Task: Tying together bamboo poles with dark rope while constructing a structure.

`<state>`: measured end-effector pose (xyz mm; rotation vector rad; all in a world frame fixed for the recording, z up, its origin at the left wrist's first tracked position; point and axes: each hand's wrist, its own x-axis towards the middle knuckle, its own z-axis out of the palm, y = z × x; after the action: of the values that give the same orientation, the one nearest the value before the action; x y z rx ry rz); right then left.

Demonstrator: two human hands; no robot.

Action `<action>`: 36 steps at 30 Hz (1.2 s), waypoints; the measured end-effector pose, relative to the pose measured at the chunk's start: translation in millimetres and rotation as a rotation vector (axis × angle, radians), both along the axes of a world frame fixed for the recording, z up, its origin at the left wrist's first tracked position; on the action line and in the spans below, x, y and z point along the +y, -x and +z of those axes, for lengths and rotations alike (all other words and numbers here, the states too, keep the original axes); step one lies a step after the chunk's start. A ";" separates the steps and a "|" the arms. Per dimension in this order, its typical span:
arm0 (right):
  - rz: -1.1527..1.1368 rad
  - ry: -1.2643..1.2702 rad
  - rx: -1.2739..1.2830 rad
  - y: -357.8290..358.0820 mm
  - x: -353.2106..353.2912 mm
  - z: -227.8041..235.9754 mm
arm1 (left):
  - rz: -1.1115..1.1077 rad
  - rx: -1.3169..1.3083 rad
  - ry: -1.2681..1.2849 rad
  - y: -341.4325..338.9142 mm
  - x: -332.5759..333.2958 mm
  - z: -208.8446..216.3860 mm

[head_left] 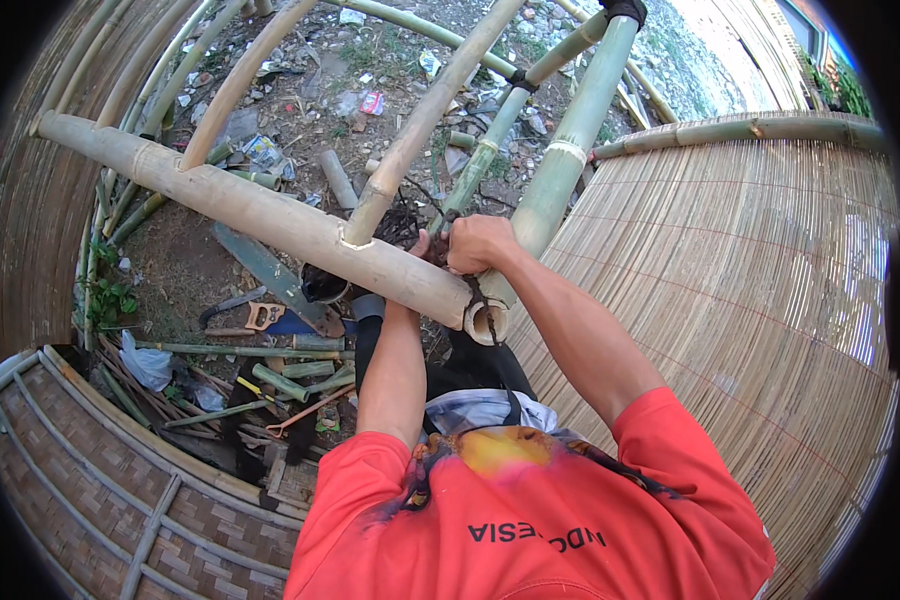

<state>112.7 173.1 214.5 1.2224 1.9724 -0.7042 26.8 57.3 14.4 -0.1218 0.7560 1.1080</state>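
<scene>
A thick tan bamboo pole (pixel 260 210) runs across in front of me, its hollow end at the right. There it meets a thick green bamboo pole (pixel 550 180), with dark fibre cord (pixel 481 298) around the joint. My right hand (pixel 478 243) is closed on the cord just above the tan pole. My left hand (pixel 423 244) reaches under that pole; its fingertips show on the far side, closed at the cord beside my right hand, and the rest is hidden. A thinner bamboo pole (pixel 400 160) is set into a notch in the tan pole.
Below at left lie a handsaw (pixel 264 316), a long greenish plank-like piece (pixel 270 272), cut bamboo pieces (pixel 280 382) and a plastic bag (pixel 146 361). A slatted bamboo screen (pixel 710 270) stands close at right, a woven panel (pixel 90 450) at lower left. Litter covers the ground beyond.
</scene>
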 end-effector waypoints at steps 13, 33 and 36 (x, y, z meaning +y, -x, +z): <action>0.024 0.032 -0.045 -9.4 6.8 -6.2 | 0.495 -0.291 -0.198 -39.9 12.8 19.4; 0.035 -0.340 0.927 -95.8 -56.3 11.2 | 0.646 -0.040 0.232 -61.5 -93.1 10.3; -0.043 -0.370 0.954 -109.4 -63.9 18.6 | 0.750 0.009 0.184 -78.4 -101.3 42.7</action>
<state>222.1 109.2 233.1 1.2536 2.9620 -1.1159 105.3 -44.0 57.1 -0.5926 0.8431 1.7429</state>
